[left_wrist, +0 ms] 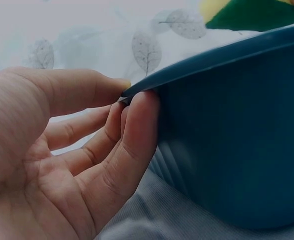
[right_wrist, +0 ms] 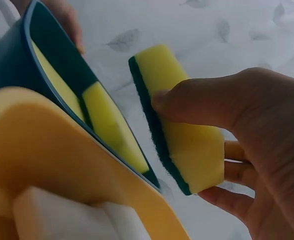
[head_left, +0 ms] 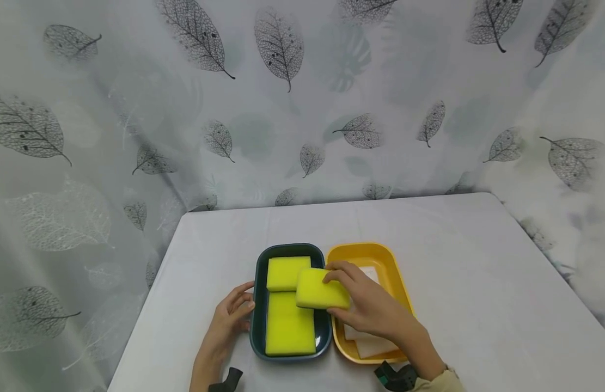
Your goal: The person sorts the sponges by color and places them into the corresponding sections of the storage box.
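Observation:
My right hand (head_left: 363, 302) grips a yellow sponge (head_left: 318, 289) by its edges, raised above the right side of a dark teal basin (head_left: 255, 326). In the right wrist view the same sponge (right_wrist: 181, 125) shows a dark green scouring layer on one face. Two more yellow sponges, a far one (head_left: 285, 274) and a near one (head_left: 289, 326), lie inside the basin. At the basin's left side, my left hand (head_left: 228, 316) pinches the rim; the left wrist view has thumb above and fingers (left_wrist: 137, 130) beneath the lip.
A yellow-orange basin (head_left: 397, 272) stands against the teal one on its right, with white blocks (head_left: 373, 345) inside. Both sit on a white-covered table (head_left: 478, 283). Leaf-patterned curtains (head_left: 282, 130) hang behind and at both sides.

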Motion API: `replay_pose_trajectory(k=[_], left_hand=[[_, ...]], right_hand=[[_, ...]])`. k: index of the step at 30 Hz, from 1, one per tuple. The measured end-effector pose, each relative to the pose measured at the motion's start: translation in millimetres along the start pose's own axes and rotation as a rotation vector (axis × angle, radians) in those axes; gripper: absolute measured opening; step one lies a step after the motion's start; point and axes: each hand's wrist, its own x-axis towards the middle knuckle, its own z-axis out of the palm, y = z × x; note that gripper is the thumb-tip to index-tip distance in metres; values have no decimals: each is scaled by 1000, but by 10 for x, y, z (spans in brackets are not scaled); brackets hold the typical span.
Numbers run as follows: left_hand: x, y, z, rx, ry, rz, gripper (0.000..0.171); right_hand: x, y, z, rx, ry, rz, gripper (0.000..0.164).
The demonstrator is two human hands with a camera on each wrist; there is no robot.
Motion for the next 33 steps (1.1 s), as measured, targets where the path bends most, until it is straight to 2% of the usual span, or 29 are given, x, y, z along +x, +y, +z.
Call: replay_pose_trajectory(k=[9,19,26,33], left_hand=[[29,-5,-3,-5,-21,4,52],[44,-3,1,-3,-32,10,52],[39,23,-9,3,-41,15,53],[41,37,-13,5,-22,-1,54]], right_hand=[[145,-176,294,-58,-25,-98,46],[183,-238,535,-149,-96,-94,44],[201,-248,631,-203,-92,-93,44],[194,-252,696,-195,-96,-61,43]])
